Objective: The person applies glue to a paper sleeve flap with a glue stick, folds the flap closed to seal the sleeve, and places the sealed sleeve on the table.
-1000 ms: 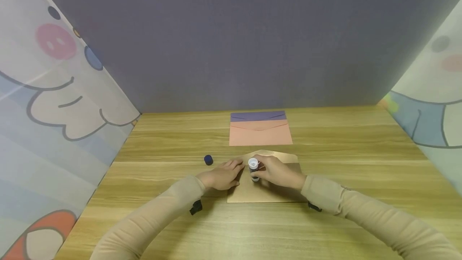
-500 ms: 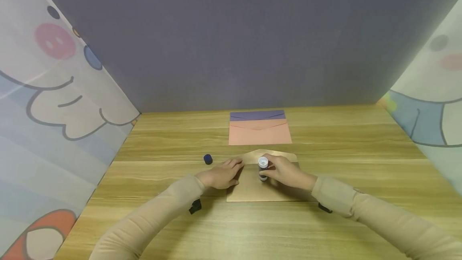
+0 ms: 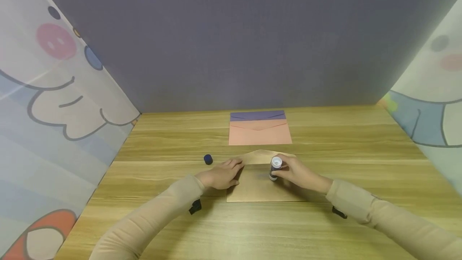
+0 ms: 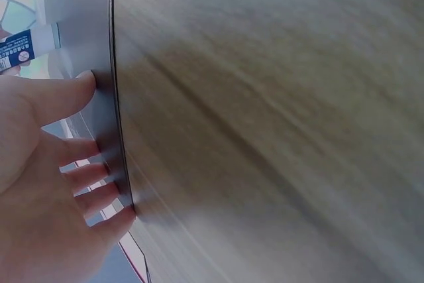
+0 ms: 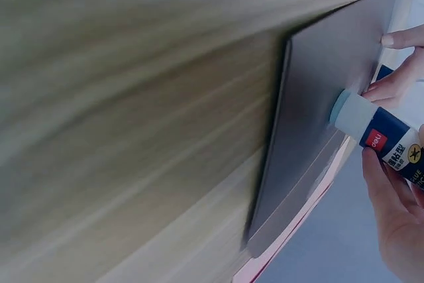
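A gold-brown envelope [image 3: 252,192] lies on the wooden table with its pointed flap turned to the far side. My right hand [image 3: 299,175] grips a glue stick [image 3: 275,168], dark blue and white, standing nearly upright over the envelope right of its middle. In the right wrist view the stick's lower end [image 5: 339,105] meets the envelope's surface, thumb and fingers round its labelled barrel. With spread fingers, my left hand [image 3: 221,175] rests on the envelope's left edge. Its fingertips [image 4: 86,83] lie along that edge in the left wrist view.
A dark blue cap [image 3: 207,159] stands on the table left of the envelope. Farther back lies a pink envelope [image 3: 260,136], overlapping a purple envelope [image 3: 258,114]. A grey panel [image 3: 252,51] rises behind the table, with cartoon-printed sheets [image 3: 72,163] at the sides.
My right hand has slid the glue stick rightward across the envelope, from near its left part to right of the middle. The left hand and the envelope have stayed in place.
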Available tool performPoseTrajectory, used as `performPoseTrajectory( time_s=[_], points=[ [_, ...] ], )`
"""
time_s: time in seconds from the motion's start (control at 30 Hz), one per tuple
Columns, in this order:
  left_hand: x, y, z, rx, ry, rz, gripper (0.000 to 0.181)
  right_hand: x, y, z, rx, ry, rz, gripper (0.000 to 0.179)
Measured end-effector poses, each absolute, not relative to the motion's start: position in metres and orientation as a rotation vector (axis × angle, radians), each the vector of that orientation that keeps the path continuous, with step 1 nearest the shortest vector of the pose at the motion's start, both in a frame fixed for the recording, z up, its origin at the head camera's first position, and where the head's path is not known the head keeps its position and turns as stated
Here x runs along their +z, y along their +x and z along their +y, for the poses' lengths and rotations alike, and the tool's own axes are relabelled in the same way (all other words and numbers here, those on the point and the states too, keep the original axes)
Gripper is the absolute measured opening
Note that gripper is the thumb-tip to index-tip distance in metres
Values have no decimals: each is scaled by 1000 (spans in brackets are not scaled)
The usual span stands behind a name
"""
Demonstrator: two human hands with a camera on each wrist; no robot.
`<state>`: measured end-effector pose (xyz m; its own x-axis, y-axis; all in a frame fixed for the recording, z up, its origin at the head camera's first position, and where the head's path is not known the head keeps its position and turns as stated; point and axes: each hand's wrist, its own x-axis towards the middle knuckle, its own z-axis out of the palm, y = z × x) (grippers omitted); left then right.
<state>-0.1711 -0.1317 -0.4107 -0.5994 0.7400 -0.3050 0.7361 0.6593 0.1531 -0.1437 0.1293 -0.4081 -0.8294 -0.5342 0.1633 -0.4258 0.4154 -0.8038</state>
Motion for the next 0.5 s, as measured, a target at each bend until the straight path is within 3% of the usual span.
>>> performPoseTrajectory(
  time_s=[0.3, 0.5],
  points=[
    [-409, -170, -131, 8, 1175, 2539, 59, -400, -148, 147, -1316, -789, 2616, 18],
    [-409, -170, -131, 11, 1176, 2542, 59, -389, -152, 154, -1049, -927, 2754, 23]
  ],
)
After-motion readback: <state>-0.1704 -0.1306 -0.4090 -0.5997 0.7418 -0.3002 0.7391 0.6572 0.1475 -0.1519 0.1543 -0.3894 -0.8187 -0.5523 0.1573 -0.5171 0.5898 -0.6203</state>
